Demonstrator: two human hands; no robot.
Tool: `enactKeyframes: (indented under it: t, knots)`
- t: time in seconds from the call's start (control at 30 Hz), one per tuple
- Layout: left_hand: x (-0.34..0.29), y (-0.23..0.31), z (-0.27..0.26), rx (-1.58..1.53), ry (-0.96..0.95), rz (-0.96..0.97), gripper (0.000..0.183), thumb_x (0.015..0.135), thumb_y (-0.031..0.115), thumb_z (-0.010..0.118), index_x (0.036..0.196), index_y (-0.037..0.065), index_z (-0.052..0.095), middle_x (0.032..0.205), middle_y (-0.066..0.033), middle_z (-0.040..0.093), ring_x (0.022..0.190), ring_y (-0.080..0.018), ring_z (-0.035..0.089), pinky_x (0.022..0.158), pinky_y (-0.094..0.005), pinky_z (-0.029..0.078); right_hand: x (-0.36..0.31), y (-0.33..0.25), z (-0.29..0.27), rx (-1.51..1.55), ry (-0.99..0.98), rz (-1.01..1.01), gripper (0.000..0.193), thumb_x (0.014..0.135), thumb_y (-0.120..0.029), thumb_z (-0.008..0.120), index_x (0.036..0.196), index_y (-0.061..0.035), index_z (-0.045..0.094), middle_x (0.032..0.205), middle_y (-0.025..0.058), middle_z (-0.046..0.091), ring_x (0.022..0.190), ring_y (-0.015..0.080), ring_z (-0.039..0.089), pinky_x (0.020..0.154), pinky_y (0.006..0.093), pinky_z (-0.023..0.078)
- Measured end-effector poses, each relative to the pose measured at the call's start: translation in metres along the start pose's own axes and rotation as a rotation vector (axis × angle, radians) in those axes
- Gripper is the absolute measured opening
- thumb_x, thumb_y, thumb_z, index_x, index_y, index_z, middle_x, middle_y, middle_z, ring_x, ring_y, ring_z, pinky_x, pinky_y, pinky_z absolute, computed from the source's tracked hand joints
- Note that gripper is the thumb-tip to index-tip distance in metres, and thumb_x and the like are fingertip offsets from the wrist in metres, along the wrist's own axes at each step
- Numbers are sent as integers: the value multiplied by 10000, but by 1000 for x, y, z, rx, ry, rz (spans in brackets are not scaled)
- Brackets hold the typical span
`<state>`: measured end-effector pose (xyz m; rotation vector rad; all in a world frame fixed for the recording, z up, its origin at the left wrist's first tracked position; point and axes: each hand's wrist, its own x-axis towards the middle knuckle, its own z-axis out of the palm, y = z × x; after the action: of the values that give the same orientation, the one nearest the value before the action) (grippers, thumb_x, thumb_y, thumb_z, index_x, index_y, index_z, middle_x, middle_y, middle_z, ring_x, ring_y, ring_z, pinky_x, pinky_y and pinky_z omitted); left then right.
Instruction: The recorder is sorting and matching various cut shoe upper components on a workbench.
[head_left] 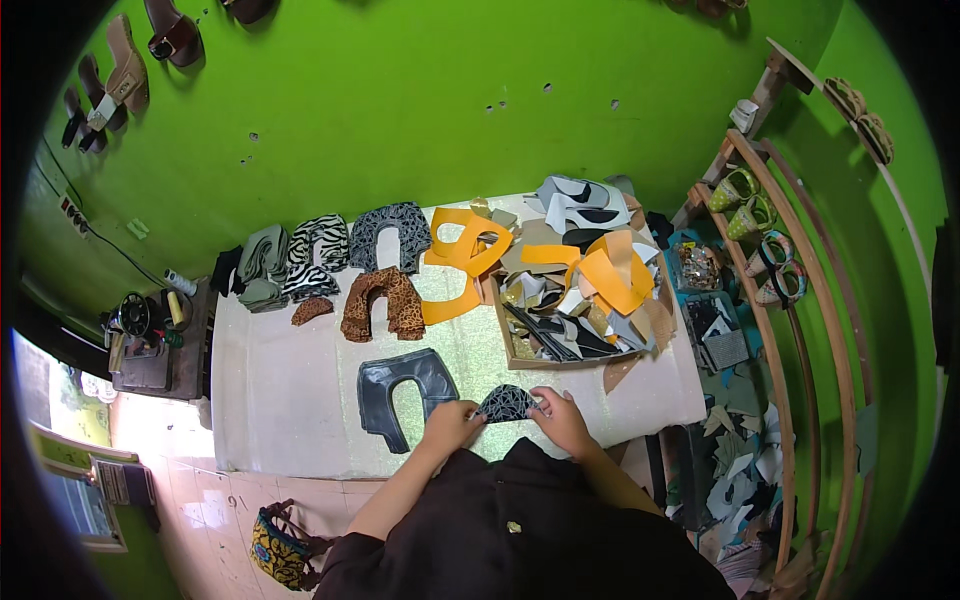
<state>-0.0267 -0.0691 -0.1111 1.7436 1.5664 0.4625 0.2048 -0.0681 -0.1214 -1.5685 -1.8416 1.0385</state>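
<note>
Black stuff with pale crossing lines makes up a small half-round piece (508,403). In the head view, it is on the person's side of the scrap box (575,364), near the box's front left corner. The left grip (455,424) is pinched on one end of the piece, and the right grip (562,420) is pinched on the other end. A shiny dark grey arch (398,368) lies flat on the worktop (290,400), nearer to the person than the box and off to its left. It is right by the left grip, but I cannot tell if they touch.

To the left of the box are some piles: a spotted brown pile (384,283), a grey lined pile (388,220), a striped pile (318,234) and a plain grey-green pile (262,262), the farthest of these four from the box. Orange scraps (625,280) lie on top of the box's load.

The shapes look cut out already, I think. The small piece is not joined to the arch. No one is touching the piles, so a lot seems left to do. I cannot count the bits in each pile.
</note>
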Motion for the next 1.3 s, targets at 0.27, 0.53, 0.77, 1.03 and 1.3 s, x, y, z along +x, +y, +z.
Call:
enactKeyframes:
  t: [0.27, 0.53, 0.77, 1.03, 1.3]
  knots:
    - [5, 6, 19, 308, -65, 45, 223, 757, 228, 629, 841, 30, 571, 738, -179, 618, 697, -347, 624, 643, -431, 502, 5, 19, 9, -174, -73, 62, 262, 812, -221, 626, 1058, -151, 570, 688, 24, 623, 676, 208, 607, 972, 510, 272]
    - [5, 16, 5, 292, -131, 7, 300, 701, 238, 693, 869, 24, 565, 815, -180, 613, 769, -344, 622, 672, -427, 503, 6, 20, 8, -32, -64, 73, 172, 830, -214, 598, 989, -150, 613, 691, 19, 628, 681, 192, 607, 970, 518, 251]
    - [3, 6, 17, 277, -88, 10, 261, 713, 188, 659, 881, 19, 552, 844, -182, 605, 795, -350, 615, 688, -429, 502, 6, 18, 8, -126, -58, 72, 175, 821, -215, 600, 987, -163, 618, 717, 10, 625, 750, 192, 591, 933, 493, 261]
    - [2, 6, 22, 276, -61, -34, 282, 712, 190, 648, 912, 21, 545, 896, -171, 591, 802, -347, 614, 691, -423, 507, -3, 14, 18, -398, 82, -171, 365, 731, -297, 686, 1052, -147, 598, 1041, 37, 533, 1040, 214, 461, 921, 500, 244]
    - [2, 17, 11, 271, 2, 15, 337, 709, 215, 651, 983, 40, 559, 908, -164, 588, 832, -335, 609, 714, -409, 504, -2, -24, -3, -595, 19, -235, 400, 726, -259, 685, 1087, -132, 570, 993, 44, 552, 953, 216, 509, 886, 482, 294]
